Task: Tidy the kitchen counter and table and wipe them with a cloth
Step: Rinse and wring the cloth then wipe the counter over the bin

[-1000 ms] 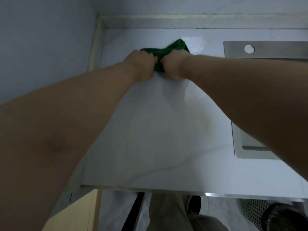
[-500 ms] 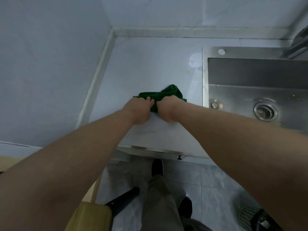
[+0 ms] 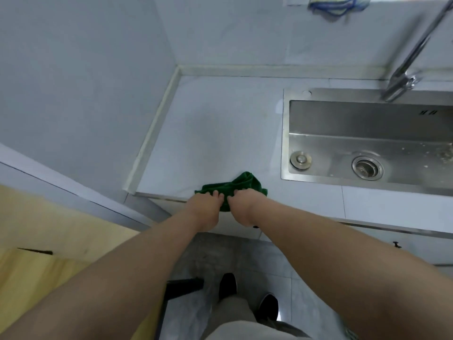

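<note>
1. Since the green cloth [image 3: 245,184] sits bunched at the front lip of the bench [image 3: 215,133], lower centre of frame, another pull toward me could drag it off the edge.
2. Rim of the sink [image 3: 285,143] is near, to its right; a sideways stroke could snag there.
3. Left hand [image 3: 208,209] and right hand [image 3: 241,207] side by side, knuckles up, fingers [image 3: 215,193] curled, gripping the cloth; both arms stretched forward and down.

green cloth [image 3: 239,186] | bunched | front edge of pale counter [image 3: 220,133] | left of sink

left grip [image 3: 206,209] and right grip [image 3: 242,207] clenched side by side.
</note>
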Motion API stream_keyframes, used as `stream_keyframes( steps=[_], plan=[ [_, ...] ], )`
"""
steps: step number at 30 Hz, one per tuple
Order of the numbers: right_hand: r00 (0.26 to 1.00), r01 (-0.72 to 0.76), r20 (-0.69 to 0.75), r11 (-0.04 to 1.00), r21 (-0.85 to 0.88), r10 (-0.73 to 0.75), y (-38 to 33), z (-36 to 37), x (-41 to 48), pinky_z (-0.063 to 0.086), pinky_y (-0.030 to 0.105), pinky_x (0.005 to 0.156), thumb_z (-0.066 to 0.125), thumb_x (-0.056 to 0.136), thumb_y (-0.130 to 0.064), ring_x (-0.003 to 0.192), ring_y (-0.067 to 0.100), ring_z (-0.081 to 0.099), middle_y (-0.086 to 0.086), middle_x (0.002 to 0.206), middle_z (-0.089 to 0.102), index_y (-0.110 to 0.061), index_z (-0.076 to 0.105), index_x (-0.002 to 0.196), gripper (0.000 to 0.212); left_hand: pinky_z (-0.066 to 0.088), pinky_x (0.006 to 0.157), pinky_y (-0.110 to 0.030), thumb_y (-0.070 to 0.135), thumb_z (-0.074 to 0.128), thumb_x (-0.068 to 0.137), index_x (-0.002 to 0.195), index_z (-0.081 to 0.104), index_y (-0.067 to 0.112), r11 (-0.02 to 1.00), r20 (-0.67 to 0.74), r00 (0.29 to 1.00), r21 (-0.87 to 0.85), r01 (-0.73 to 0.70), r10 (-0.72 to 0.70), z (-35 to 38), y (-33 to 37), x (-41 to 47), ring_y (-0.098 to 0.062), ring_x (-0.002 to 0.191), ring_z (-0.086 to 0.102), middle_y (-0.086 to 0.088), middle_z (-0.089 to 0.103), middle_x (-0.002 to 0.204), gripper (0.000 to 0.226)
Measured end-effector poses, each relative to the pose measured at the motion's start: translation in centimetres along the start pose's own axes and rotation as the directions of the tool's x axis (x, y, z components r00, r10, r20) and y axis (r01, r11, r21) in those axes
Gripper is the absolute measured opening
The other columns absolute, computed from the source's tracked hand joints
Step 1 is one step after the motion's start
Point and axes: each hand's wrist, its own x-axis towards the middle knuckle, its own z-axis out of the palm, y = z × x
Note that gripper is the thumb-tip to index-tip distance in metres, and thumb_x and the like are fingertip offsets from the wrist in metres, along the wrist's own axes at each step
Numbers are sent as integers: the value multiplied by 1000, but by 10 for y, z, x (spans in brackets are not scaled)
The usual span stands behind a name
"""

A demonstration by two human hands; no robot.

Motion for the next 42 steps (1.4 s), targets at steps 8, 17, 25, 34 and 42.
stream_keyframes(
  steps=[8,17,25,34,42],
  plan=[
    [995,-38,97,997,59,32,-2,7,-3,45,40,105,53,97,-15,126,29,52,13,142,51,-10,51,140,43,45,95,-37,18,42,95,145,42,13,1000,69,998,28,-7,5,-16,9,-4,-27,118,56,-9,50,143,50],
    [996,-83,50,904,420,68,52,-45,5,51,35,91,50,99,-8,106,27,62,10,117,65,-10,58,132,34,49,78,-33,12,42,98,112,67,12,990,215,971,-116,-80,104,-103,-41,39,-22,90,60,-6,66,104,29],
    [909,-218,-198,824,523,366,186,-136,52,45,31,75,46,91,-6,100,29,61,7,108,65,-16,62,120,35,49,71,-33,8,46,93,109,66,16,991,-174,976,15,-133,133,-231,-104,150,-23,85,62,-5,66,97,27],
    [820,-376,-247,811,448,517,320,-183,110,45,34,72,50,88,-3,86,27,55,7,102,60,-18,62,122,39,50,76,-39,14,49,93,95,57,21,966,-452,863,-12,-257,224,-294,-131,294,-30,90,62,-9,64,101,10],
    [763,-417,-363,836,358,536,371,-170,152,43,36,73,49,90,-4,107,38,60,16,118,62,-17,58,130,43,49,85,-45,7,43,96,126,58,6,956,-636,745,-42,-291,199,-288,-132,371,-36,103,60,-17,63,116,33]
  ],
)
